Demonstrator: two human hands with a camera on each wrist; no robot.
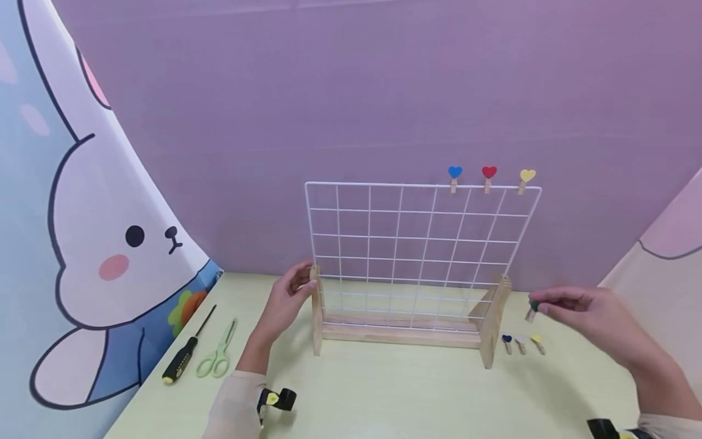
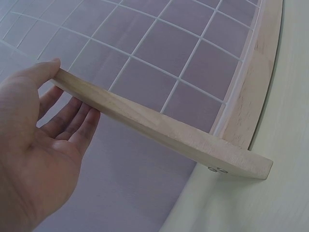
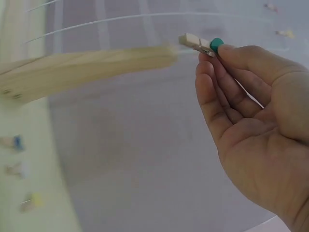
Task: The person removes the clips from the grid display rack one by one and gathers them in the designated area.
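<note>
A white wire grid (image 1: 408,235) stands upright in a wooden stand (image 1: 400,338). Three heart clothespins, blue (image 1: 454,173), red (image 1: 489,173) and yellow (image 1: 527,177), are clipped along the right part of its top wire. My left hand (image 1: 289,299) grips the top of the stand's left side post (image 2: 159,126), thumb on one face and fingers on the other. Beyond the right side post (image 1: 495,323), my right hand (image 1: 595,320) pinches a small wooden clothespin (image 3: 198,42) with a green head between thumb and fingers. It is in the air, apart from the grid.
Below my right hand, dark blue (image 1: 507,344), white (image 1: 520,345) and yellow (image 1: 538,344) clothespins lie on the table (image 1: 384,390). A screwdriver (image 1: 183,356) and green scissors (image 1: 217,353) lie at the left. A purple backdrop (image 1: 247,122) hangs behind.
</note>
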